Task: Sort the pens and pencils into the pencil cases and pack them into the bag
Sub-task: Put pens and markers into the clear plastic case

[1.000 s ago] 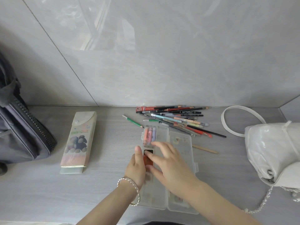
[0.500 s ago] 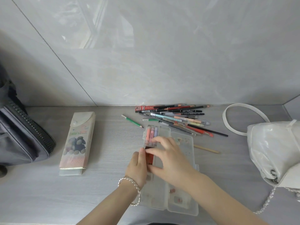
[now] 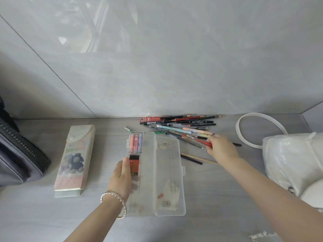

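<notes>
Altogether there are two pencil cases. A clear plastic pencil case lies open at the centre, and a shut printed pencil case lies to its left. The clear one holds three pastel highlighters in its upper left compartment, with one red lead box just below them.

The left hand, wearing a bracelet, grips that case's left edge. Its thumb lies beside the box, and its fingers show dimly through the plastic.

The right hand pinches a red pen at the right end of the pile of pens and pencils, upper centre. The pile overlaps too much to count. Two loose pencils lie below it.

Two bags flank the scene, both cut off: a dark grey bag at the left edge and a white handbag at the right. Everything sits on a pale grey countertop against a glossy grey tiled wall.
</notes>
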A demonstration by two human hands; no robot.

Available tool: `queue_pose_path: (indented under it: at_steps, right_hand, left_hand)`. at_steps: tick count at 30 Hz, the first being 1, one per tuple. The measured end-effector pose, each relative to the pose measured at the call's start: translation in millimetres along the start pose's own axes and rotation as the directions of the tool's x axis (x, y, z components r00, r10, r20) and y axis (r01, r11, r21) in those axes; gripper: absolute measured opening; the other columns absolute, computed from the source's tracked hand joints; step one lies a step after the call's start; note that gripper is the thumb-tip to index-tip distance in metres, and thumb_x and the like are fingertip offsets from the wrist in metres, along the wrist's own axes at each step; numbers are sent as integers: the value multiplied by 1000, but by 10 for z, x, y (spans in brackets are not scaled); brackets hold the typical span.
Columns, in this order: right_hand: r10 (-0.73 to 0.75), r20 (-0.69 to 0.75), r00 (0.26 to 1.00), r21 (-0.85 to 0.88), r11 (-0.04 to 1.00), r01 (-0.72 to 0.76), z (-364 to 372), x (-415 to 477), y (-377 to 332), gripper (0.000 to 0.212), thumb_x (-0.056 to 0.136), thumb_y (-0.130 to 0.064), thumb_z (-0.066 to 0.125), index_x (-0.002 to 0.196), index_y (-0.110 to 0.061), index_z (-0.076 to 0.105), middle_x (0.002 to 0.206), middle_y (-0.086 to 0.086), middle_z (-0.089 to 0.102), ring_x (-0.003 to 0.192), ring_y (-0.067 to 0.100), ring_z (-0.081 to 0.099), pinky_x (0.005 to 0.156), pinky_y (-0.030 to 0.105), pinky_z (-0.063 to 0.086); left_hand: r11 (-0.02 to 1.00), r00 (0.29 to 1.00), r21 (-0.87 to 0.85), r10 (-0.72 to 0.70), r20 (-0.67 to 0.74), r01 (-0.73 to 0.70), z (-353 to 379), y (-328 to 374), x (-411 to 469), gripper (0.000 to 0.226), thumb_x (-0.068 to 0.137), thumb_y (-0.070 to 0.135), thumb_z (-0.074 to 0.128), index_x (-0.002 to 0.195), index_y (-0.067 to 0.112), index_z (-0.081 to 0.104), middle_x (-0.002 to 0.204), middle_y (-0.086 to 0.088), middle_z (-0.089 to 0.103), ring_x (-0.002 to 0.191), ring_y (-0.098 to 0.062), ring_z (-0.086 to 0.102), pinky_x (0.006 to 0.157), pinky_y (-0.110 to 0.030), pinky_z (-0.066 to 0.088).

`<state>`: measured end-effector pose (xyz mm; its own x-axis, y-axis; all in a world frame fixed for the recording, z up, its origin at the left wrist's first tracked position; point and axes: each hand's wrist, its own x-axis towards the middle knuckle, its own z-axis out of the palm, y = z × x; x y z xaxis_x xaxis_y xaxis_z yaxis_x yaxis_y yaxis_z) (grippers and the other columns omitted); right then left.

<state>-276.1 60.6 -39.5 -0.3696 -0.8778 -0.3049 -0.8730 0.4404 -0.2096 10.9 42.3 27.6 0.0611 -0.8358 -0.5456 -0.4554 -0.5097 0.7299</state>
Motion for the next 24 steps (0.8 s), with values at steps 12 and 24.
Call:
queue_pose_path:
  at_steps: [12, 24]
  right_hand:
    - [-5, 143, 990, 75, 997, -6, 38, -191, 37, 15, 91, -21, 50, 90, -8, 57, 96, 12, 56, 89, 33, 59, 72, 34, 43]
    - [-49, -65, 997, 663, 744, 79, -804, -1162, -724, 20, 87, -13, 56, 69, -7, 59, 54, 8, 58, 38, 2, 46, 46, 12, 37]
  left_hand:
    - [1000, 999, -10, -25, 20, 26, 8, -56, -83, 38, 100, 34, 24, 78, 16, 49, 67, -10, 59, 46, -23, 49, 46, -27, 37]
    - [935, 967, -318, -211, -141, 158, 109, -133, -30, 43, 98, 43, 22, 112, 11, 46, 84, -15, 61, 62, -29, 56, 72, -39, 49]
